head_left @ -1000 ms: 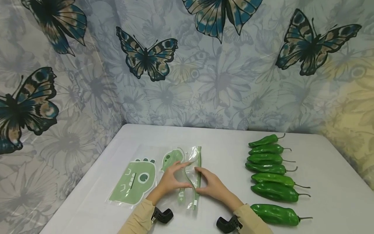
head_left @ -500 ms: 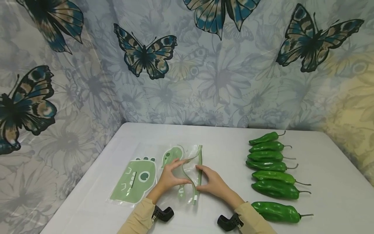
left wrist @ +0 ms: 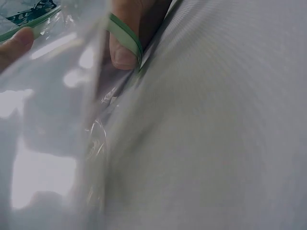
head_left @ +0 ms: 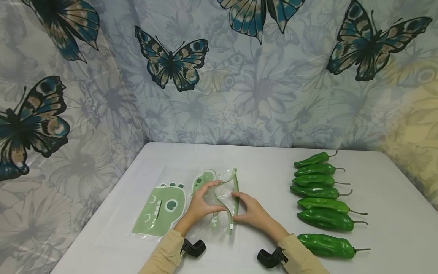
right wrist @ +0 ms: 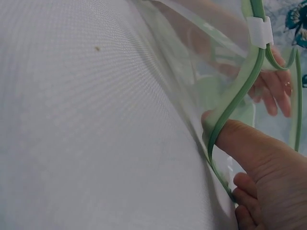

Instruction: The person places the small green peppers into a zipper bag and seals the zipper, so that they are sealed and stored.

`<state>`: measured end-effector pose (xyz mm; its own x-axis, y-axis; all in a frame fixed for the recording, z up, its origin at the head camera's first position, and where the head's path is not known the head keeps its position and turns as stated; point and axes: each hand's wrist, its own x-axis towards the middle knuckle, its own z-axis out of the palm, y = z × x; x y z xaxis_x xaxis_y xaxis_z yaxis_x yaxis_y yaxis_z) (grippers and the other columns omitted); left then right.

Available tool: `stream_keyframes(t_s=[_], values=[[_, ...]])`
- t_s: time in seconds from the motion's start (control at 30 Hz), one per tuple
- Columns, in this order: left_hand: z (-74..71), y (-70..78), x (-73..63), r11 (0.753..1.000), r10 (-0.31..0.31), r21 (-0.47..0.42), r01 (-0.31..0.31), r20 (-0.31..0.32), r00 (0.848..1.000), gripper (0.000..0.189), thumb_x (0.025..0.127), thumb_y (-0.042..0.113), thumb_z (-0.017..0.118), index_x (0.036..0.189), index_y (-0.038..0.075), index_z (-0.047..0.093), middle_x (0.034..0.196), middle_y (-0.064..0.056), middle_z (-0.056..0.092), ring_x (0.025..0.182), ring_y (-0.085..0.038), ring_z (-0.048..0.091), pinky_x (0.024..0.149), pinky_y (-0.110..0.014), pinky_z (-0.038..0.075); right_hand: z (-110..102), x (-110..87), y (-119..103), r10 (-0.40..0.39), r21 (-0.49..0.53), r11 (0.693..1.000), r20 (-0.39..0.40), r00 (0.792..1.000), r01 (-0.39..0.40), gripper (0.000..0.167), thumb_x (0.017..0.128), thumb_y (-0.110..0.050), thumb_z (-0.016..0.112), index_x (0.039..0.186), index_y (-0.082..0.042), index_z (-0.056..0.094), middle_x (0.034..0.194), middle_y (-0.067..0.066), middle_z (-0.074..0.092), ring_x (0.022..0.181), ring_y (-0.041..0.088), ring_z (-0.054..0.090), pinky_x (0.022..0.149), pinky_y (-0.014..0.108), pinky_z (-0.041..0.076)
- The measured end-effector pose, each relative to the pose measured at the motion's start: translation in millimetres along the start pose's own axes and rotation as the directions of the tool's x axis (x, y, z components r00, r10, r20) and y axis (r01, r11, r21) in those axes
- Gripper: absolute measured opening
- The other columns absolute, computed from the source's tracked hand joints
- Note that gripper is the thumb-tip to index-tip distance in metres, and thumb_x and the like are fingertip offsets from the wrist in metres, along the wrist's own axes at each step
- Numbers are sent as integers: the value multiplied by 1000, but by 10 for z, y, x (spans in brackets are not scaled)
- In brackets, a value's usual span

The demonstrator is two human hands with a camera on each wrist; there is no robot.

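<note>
A clear zip bag (head_left: 224,196) with green trim and a green dinosaur print lies on the white table, its mouth parted on the right. My left hand (head_left: 202,203) holds the left lip of the mouth, thumb and forefinger spread apart along it. Opposite, my right hand (head_left: 254,214) has thumb and forefinger on the right lip. In the right wrist view, the right thumb (right wrist: 240,143) hooks behind the green strip, below a white slider (right wrist: 259,32). The left thumb (left wrist: 124,48) lies behind green trim in the left wrist view. Nothing shows inside the bag.
Another bag with a green one-eyed monster print (head_left: 159,211) lies left of the hands. Several green peppers (head_left: 325,219) form a column on the right, stems pointing right; the nearest pepper (head_left: 326,245) is partly behind the right sleeve. A butterfly-print cloth (head_left: 260,95) hangs behind the table.
The bag's mouth has widened, its left lip bowing further from the right one. Both hands keep their hold on the lips. The head view has shifted slightly.
</note>
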<state>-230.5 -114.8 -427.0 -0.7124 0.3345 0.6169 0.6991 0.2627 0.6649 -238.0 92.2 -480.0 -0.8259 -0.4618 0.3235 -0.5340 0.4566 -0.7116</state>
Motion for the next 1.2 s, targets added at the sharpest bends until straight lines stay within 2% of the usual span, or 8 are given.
stream_keyframes(t_s=[0.2, 0.37, 0.5, 0.6, 0.73, 0.9, 1.07, 1.2], values=[[0, -2, -15, 999, -53, 1, 53, -3, 999, 69, 49, 1, 85, 108, -10, 52, 114, -23, 55, 109, -35, 47, 95, -43, 32, 15, -4, 29, -42, -16, 999, -27, 999, 42, 69, 63, -20, 81, 120, 2, 50, 119, 14, 54, 113, 31, 46, 92, 43, 36], [-10, -42, -8, 996, -64, -53, 66, 30, 997, 78, 51, -1, 84, 118, -11, 46, 120, -27, 49, 113, -35, 44, 97, -46, 29, 19, 4, 28, -53, -21, 998, -24, 998, 53, 69, 62, -20, 81, 120, 1, 51, 119, 13, 54, 112, 30, 46, 92, 43, 36], [-8, -67, -4, 999, -43, -23, 45, 50, 998, 89, 50, 2, 84, 126, -13, 40, 112, -25, 54, 104, -35, 51, 93, -47, 33, 10, 4, 19, -28, -10, 1000, 4, 1000, 28, 70, 62, -21, 81, 121, 1, 50, 120, 12, 53, 114, 28, 45, 94, 42, 35], [-4, -92, -2, 1000, -10, -7, 10, 65, 998, 95, 50, 2, 84, 129, -15, 34, 114, -26, 52, 104, -37, 50, 95, -47, 31, 3, 3, 9, -21, -9, 1000, 19, 1000, 21, 71, 62, -22, 81, 121, 0, 50, 121, 12, 52, 114, 28, 45, 94, 41, 35], [3, -114, 7, 1000, 13, -22, -10, 101, 995, 83, 54, 2, 83, 124, -15, 41, 119, -25, 50, 106, -35, 50, 97, -42, 31, -6, 0, -1, -22, -16, 1000, 22, 1000, 23, 71, 62, -24, 82, 121, 0, 50, 121, 13, 52, 114, 28, 45, 93, 42, 36], [7, -116, -1, 998, -48, -44, 53, 114, 992, 62, 58, 3, 81, 113, -8, 56, 114, -21, 56, 108, -33, 50, 95, -39, 33, -13, -7, -15, -8, -4, 1000, 24, 1000, 8, 71, 62, -23, 81, 122, 0, 50, 122, 12, 52, 115, 28, 44, 93, 42, 35], [-1, -131, -5, 994, -47, -92, 58, 116, 992, 63, 58, 0, 81, 114, -9, 54, 120, -25, 50, 116, -38, 41, 98, -43, 27, -9, -5, -21, -18, -7, 1000, 14, 1000, 18, 71, 62, -22, 82, 122, 0, 50, 121, 13, 52, 115, 29, 44, 93, 42, 35], [-20, -135, 8, 985, -61, -153, 83, 142, 988, 61, 61, -3, 78, 116, -10, 52, 122, -23, 50, 118, -35, 40, 100, -39, 25, -6, 4, -15, -53, -11, 999, -28, 998, 53, 71, 61, -21, 82, 120, 2, 50, 119, 14, 53, 111, 30, 47, 92, 43, 37]])
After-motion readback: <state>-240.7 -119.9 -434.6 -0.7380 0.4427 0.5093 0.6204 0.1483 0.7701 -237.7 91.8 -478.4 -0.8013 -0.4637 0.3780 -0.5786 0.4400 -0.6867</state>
